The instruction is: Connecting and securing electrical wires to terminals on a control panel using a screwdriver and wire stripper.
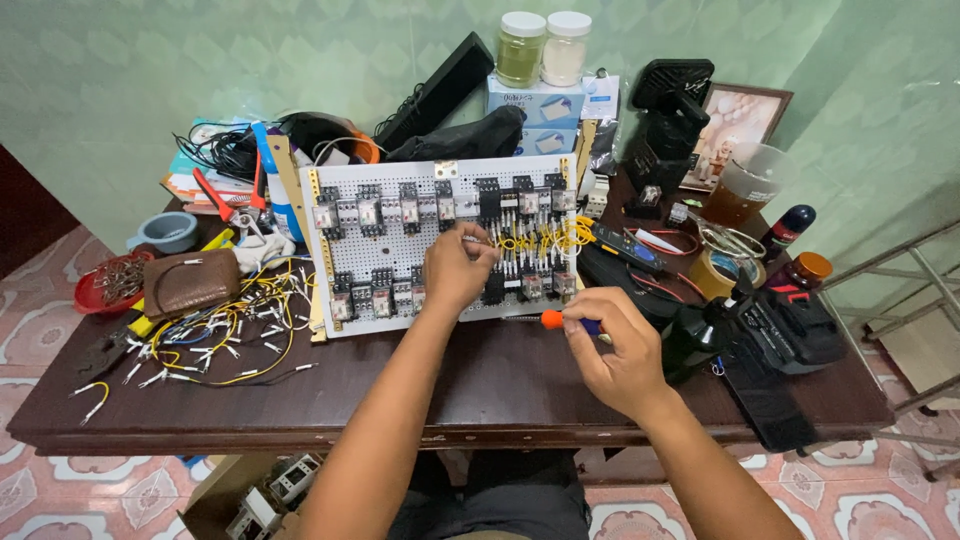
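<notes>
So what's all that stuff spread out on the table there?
white perforated panel with black relay blocks: one, propped at table centre
loose yellow wires: many, left of panel
brown leather pouch: one, left
red pliers: one, back left
two glass jars: white lids, on boxes at back
tape roll: one, tan, right
dark wooden table: one
left hand: on panel wiring
right hand: holds orange-tipped screwdriver
</notes>
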